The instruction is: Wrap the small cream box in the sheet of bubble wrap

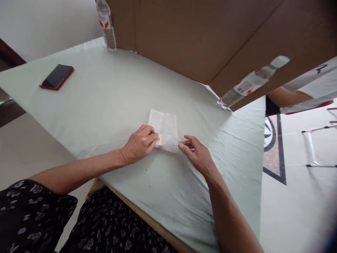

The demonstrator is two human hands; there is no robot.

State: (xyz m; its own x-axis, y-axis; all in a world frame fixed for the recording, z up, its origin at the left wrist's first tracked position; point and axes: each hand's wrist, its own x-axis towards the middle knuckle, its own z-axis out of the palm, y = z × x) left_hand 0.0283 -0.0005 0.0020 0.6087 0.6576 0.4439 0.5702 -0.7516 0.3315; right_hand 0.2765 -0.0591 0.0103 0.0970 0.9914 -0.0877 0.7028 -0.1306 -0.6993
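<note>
A translucent white sheet that looks like bubble wrap (168,123) lies flat on the pale green cloth. At its lower left, my left hand (140,144) has its fingers closed on a small whitish block (159,141), which rests on the sheet. Most of the block's left side is hidden by the fingers. My right hand (196,153) is at the sheet's right edge, fingers slightly bent and apart, with the thumb tip at the edge. Whether the thumb presses on the sheet, I cannot tell.
A tall brown cardboard panel (179,38) stands along the far side, with one plastic bottle (106,26) upright at left and another bottle (250,84) at right. A red-cased phone (57,76) lies at the left. Beyond the panel, another person's arm (288,96) shows.
</note>
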